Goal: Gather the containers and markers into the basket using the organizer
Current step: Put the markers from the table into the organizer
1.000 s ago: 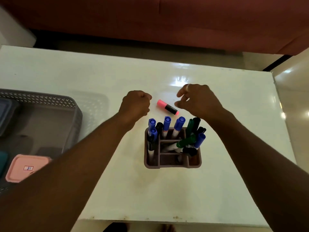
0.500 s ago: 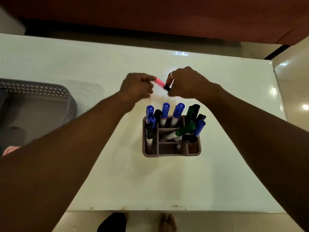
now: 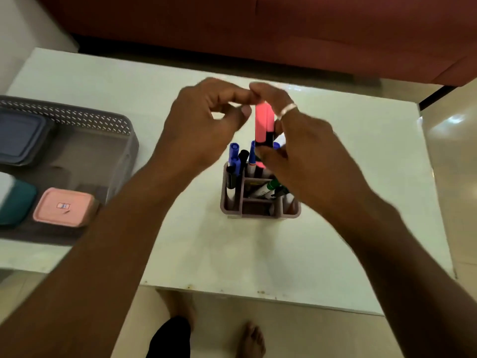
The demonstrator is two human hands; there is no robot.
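My right hand point(image 3: 302, 153) holds a pink highlighter point(image 3: 263, 124) upright, black end down, just above the mauve organizer point(image 3: 233, 202). The organizer stands mid-table with several blue, black and green markers point(image 3: 235, 156) upright in its compartments. My left hand point(image 3: 204, 125) is beside the highlighter, fingers curled loosely, fingertips near its top end; whether they touch it I cannot tell. A grey perforated basket point(image 3: 77, 117) sits at the left with a blue container point(image 3: 18, 135), a teal container point(image 3: 15, 202) and a pink-lidded container point(image 3: 64, 205) inside.
The white table point(image 3: 361, 140) ends close in front of me and on the right. A red-brown sofa point(image 3: 284, 34) runs along the far side. My bare feet point(image 3: 253, 339) show on the tiled floor below the near edge.
The pink highlighter lay flat on the table; both hands picked it up, and my right hand now holds it upright over the organizer, nearer to me.
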